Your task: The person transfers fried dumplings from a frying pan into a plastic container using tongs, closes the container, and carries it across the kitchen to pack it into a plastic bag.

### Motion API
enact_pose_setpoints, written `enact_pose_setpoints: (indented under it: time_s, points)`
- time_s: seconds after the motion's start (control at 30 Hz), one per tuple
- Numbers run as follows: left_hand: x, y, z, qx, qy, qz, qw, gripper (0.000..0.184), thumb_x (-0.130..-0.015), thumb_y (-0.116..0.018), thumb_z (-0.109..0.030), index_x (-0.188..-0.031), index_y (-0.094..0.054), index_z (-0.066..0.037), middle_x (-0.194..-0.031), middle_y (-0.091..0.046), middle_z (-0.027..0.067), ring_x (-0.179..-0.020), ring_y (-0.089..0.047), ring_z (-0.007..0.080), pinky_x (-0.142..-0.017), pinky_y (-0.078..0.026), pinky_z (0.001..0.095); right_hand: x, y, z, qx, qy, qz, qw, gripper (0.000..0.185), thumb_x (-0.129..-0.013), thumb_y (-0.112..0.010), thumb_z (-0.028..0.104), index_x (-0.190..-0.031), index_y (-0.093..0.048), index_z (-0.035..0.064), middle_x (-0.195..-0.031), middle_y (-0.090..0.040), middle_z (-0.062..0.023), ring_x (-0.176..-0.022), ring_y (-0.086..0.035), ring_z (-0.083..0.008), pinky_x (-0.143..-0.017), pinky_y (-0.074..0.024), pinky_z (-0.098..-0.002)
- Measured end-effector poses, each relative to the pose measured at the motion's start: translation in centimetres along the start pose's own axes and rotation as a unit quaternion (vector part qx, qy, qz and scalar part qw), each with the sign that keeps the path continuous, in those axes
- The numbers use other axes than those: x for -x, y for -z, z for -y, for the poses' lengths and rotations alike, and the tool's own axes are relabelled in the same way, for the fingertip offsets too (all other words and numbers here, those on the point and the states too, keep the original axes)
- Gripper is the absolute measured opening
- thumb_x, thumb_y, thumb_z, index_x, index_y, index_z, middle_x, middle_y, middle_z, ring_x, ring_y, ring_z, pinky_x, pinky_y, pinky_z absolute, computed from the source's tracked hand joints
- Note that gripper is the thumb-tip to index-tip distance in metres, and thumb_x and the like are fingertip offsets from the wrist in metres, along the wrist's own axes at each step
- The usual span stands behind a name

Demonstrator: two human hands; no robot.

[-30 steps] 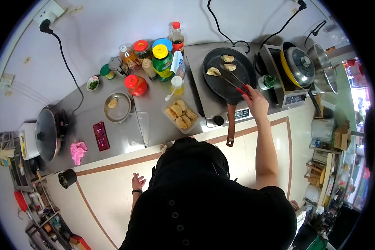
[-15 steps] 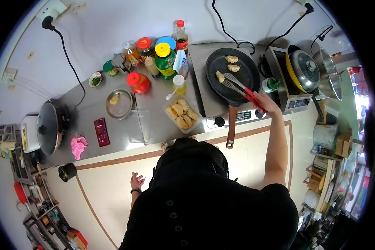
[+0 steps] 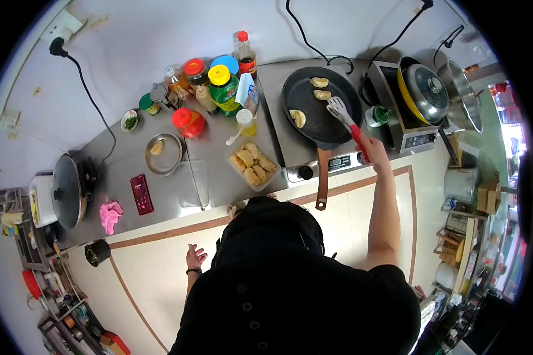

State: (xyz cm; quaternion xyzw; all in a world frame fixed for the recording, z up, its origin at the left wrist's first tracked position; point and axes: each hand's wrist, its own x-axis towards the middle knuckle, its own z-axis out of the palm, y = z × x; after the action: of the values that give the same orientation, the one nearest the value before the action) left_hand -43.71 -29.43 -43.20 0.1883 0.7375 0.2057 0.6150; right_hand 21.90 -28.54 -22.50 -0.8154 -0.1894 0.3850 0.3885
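Observation:
In my right hand (image 3: 373,152) are red-handled kitchen tongs (image 3: 344,117), their pale slotted heads close together over the right half of a black frying pan (image 3: 320,129). Nothing shows between the heads. Three dumplings lie in the pan: one browned dumpling (image 3: 298,118) at the left, and an upper dumpling (image 3: 319,81) and a lower dumpling (image 3: 322,94) at the far side. The pan sits on a cooktop, its brown handle toward me. My left hand (image 3: 196,257) hangs low beside my body, fingers apart, holding nothing.
A clear tub of dumplings (image 3: 243,161) stands left of the cooktop. Behind it are an oil jar (image 3: 247,125) and several sauce bottles. Farther left are a metal plate (image 3: 170,161) with one dumpling, a phone (image 3: 141,194) and a pink cloth (image 3: 110,216). A lidded yellow pan (image 3: 416,100) stands right.
The tongs have left the left dumpling and moved right, their heads coming together. That dumpling now lies flat with its browned side showing. The view has shifted slightly; my left hand stays low.

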Motion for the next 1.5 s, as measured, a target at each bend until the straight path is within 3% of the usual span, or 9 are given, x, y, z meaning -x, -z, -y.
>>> enact_pose_setpoints:
  time_s: [0.3,0.43,0.5,0.67,0.73,0.83,1.03,1.27,1.5]
  points:
    - [-0.8,0.4,-0.7,0.010,-0.009,-0.004,1.000,0.072,-0.081,-0.045,-0.061,-0.123,-0.041,-0.002,-0.092,-0.059,0.0163,-0.061,-0.059,0.0201,-0.052,-0.048,0.0262,-7.7,-2.8,0.8,-0.050,0.026,0.008,0.998,0.040,-0.082,-0.058,0.041,-0.085,-0.059,0.0014,-0.063,-0.058,-0.0051,-0.040,-0.045,-0.0090,-0.035,-0.0311,-0.0211]
    - [0.1,0.6,0.2,-0.009,-0.004,-0.001,1.000,0.080,-0.082,-0.040,-0.063,-0.128,-0.033,0.001,-0.096,-0.058,0.0162,-0.064,-0.059,0.0166,-0.053,-0.046,0.0215,-1.8,-2.4,1.4,0.007,0.120,-0.016,0.993,0.035,-0.085,-0.056,0.035,-0.087,-0.062,0.0006,-0.063,-0.057,-0.0013,-0.043,-0.044,-0.0052,-0.037,-0.0315,-0.0198]
    - [0.3,1.0,1.6,0.007,-0.002,-0.014,1.000,0.069,-0.081,-0.046,-0.061,-0.117,-0.044,-0.002,-0.087,-0.060,0.0141,-0.059,-0.060,0.0193,-0.052,-0.048,0.0261,1.8,-1.9,1.9,0.033,0.140,0.021,0.989,0.032,-0.086,-0.057,0.028,-0.099,-0.062,-0.0010,-0.065,-0.056,-0.0005,-0.047,-0.043,-0.0032,-0.041,-0.0320,-0.0177]
    - [-1.6,2.8,4.9,-0.003,0.041,0.014,0.999,0.071,-0.081,-0.046,-0.059,-0.120,-0.041,0.000,-0.089,-0.058,0.0172,-0.058,-0.058,0.0203,-0.046,-0.044,0.0242,8.0,-3.6,5.8,0.209,0.209,0.053,0.954,0.030,-0.082,-0.061,0.026,-0.100,-0.064,0.0023,-0.066,-0.060,-0.0038,-0.054,-0.052,-0.0095,-0.050,-0.0401,-0.0237]
    - [-2.6,3.0,4.6,0.010,0.054,-0.002,0.999,0.071,-0.082,-0.046,-0.059,-0.120,-0.041,0.000,-0.090,-0.058,0.0178,-0.058,-0.058,0.0206,-0.045,-0.044,0.0238,8.6,-5.3,6.9,0.370,0.320,0.070,0.869,0.027,-0.078,-0.062,0.029,-0.095,-0.066,0.0081,-0.067,-0.062,-0.0094,-0.057,-0.058,-0.0206,-0.053,-0.0432,-0.0304]
    - [-3.2,2.7,2.3,0.017,0.034,-0.011,0.999,0.069,-0.083,-0.044,-0.058,-0.121,-0.040,0.000,-0.093,-0.058,0.0186,-0.061,-0.058,0.0214,-0.046,-0.043,0.0231,9.1,-8.6,9.1,0.499,0.360,0.108,0.781,0.025,-0.075,-0.063,0.033,-0.086,-0.067,0.0112,-0.070,-0.062,-0.0113,-0.064,-0.059,-0.0285,-0.057,-0.0448,-0.0366]
    - [-2.5,1.1,-1.9,0.037,-0.029,-0.003,0.999,0.068,-0.084,-0.043,-0.057,-0.121,-0.042,0.000,-0.093,-0.058,0.0166,-0.063,-0.059,0.0186,-0.054,-0.046,0.0237,8.5,-14.9,11.5,0.615,0.374,0.160,0.675,0.026,-0.073,-0.064,0.035,-0.073,-0.067,0.0085,-0.066,-0.061,-0.0107,-0.067,-0.060,-0.0279,-0.059,-0.0461,-0.0375]
    - [-2.9,2.7,2.8,0.022,0.055,-0.015,0.998,0.067,-0.084,-0.043,-0.057,-0.121,-0.042,-0.001,-0.095,-0.059,0.0155,-0.062,-0.059,0.0201,-0.050,-0.046,0.0241,10.9,-17.8,13.6,0.651,0.484,0.087,0.579,0.007,-0.069,-0.062,0.016,-0.070,-0.064,0.0096,-0.069,-0.062,-0.0049,-0.069,-0.062,-0.0203,-0.060,-0.0480,-0.0304]
    - [-2.5,5.2,4.9,0.036,0.082,-0.058,0.994,0.064,-0.084,-0.043,-0.057,-0.117,-0.044,-0.003,-0.093,-0.059,0.0159,-0.059,-0.059,0.0214,-0.046,-0.045,0.0247,9.9,-19.8,11.6,0.688,0.506,0.090,0.512,0.010,-0.070,-0.056,0.010,-0.079,-0.060,0.0086,-0.076,-0.058,-0.0038,-0.075,-0.060,-0.0174,-0.062,-0.0473,-0.0287]
